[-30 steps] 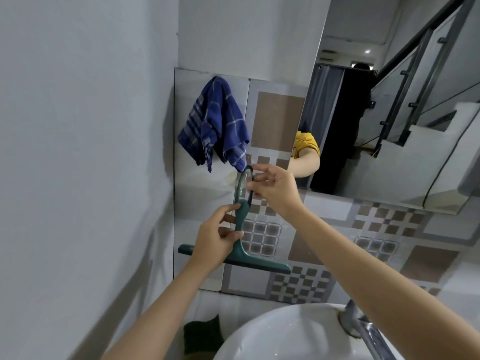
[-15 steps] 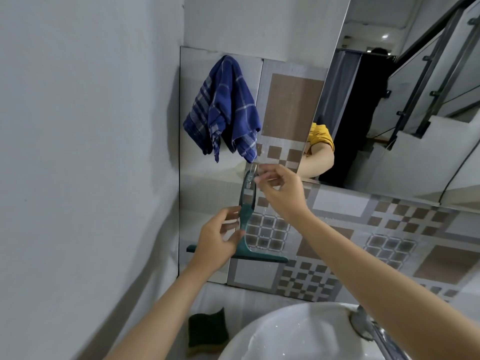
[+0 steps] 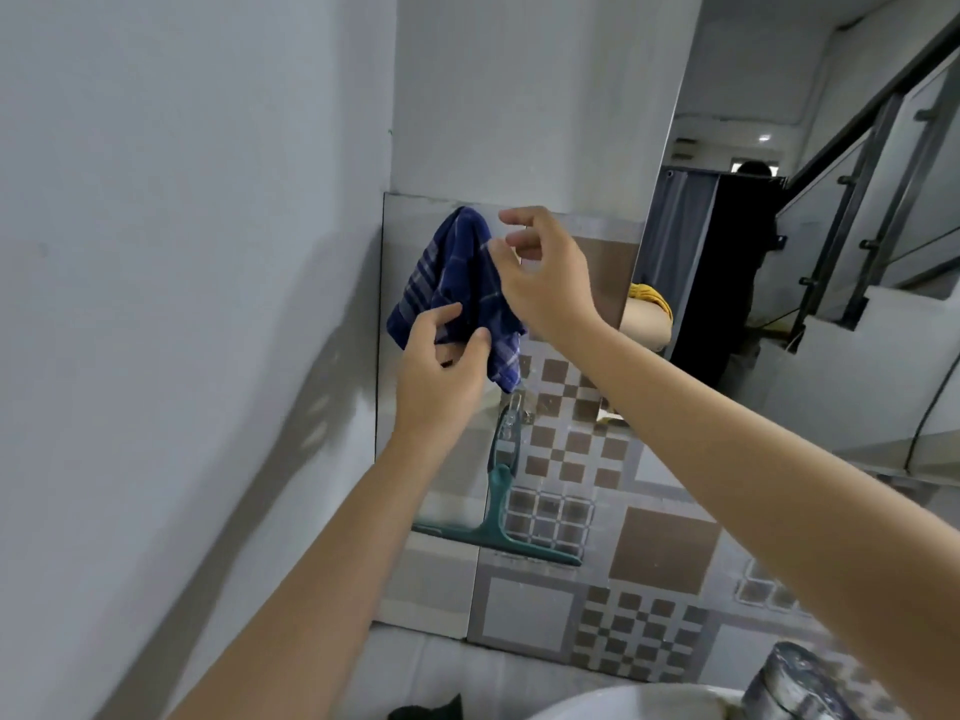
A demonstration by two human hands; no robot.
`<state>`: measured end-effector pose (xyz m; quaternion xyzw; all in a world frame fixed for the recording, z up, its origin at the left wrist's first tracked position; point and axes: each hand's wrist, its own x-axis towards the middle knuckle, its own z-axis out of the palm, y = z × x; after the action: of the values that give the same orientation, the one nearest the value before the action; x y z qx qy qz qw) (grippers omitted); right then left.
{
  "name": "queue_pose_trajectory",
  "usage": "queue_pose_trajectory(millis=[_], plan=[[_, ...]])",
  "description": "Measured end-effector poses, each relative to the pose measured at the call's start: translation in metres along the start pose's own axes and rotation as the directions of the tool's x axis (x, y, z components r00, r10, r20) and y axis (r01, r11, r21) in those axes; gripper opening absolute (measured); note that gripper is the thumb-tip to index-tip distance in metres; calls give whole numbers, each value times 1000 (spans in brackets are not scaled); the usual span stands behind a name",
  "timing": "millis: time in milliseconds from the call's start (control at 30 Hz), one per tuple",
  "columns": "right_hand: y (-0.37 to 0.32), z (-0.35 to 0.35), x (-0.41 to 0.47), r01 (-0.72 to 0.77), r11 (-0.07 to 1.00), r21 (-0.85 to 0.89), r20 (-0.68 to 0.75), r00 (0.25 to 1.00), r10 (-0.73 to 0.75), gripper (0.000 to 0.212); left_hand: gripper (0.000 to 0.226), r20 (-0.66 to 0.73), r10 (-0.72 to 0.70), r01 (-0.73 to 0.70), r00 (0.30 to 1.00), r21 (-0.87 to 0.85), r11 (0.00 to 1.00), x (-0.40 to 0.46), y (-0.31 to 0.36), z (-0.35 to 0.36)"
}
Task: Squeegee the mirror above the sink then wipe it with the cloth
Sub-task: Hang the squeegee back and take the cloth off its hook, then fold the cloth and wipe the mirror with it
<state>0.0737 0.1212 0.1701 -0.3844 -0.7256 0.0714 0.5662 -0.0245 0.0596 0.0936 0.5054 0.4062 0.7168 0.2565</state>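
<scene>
A blue checked cloth (image 3: 457, 278) hangs high on the tiled wall, left of the mirror (image 3: 789, 283). My left hand (image 3: 441, 371) pinches the cloth's lower part between thumb and fingers. Beside the cloth's top, my right hand (image 3: 540, 272) has its fingers curled and apart, and nothing shows in them. Below the cloth, the green squeegee (image 3: 501, 501) hangs by its handle loop from a wall hook, blade at the bottom, with neither hand on it.
The white sink (image 3: 623, 704) rim and a metal faucet (image 3: 795, 678) are at the bottom right. A dark sponge (image 3: 431, 711) lies at the bottom edge. A plain grey wall closes in on the left.
Both hands have let go of the squeegee, which now hangs on the hook. They rose to the cloth, and my left hand took hold of its lower part.
</scene>
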Motion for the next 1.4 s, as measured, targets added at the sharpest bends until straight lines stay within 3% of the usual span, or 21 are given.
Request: queue_pose_trajectory(millis=[100, 233, 400, 600, 733, 867, 1000, 1100, 1200, 1400], plan=[[-9, 4, 15, -98, 995, 7, 109, 989, 97, 34, 33, 48, -78, 81, 996, -62, 995, 6, 5, 4], [-17, 7, 23, -122, 992, 26, 176, 978, 116, 35, 34, 48, -54, 64, 997, -235, 970, 7, 9, 5], [-33, -3, 30, -218, 943, 251, 225, 961, 162, 31, 35, -70, 57, -74, 996, -275, 959, 10, 10, -5], [-54, -18, 26, -478, 639, 602, 394, 874, 282, 25, 29, -73, 143, -158, 987, -276, 948, 11, 29, -22], [-63, -32, 9, -498, 492, 714, 398, 867, 300, 25, 26, 12, 126, -116, 992, -298, 947, -5, 43, -30], [-69, -54, -9, -470, 441, 765, 350, 877, 328, 28, 29, 213, 19, 27, 977, -210, 977, -20, 58, -29], [-73, -87, -31, -452, 460, 764, 306, 882, 359, 28, 34, 359, -19, 117, 933, -255, 960, -38, 76, -18], [-72, -119, -47, -436, 534, 724, 285, 895, 344, 27, 42, 385, 10, 134, 923, -345, 929, -53, 90, -6], [-64, -152, -63, -408, 636, 655, 280, 913, 298, 26, 33, 407, 28, 146, 913, -390, 909, -65, 108, 5], [-51, -211, -94, -247, 836, 491, 209, 964, 163, 27, 28, 415, 86, 19, 906, -243, 970, -74, 137, 34]])
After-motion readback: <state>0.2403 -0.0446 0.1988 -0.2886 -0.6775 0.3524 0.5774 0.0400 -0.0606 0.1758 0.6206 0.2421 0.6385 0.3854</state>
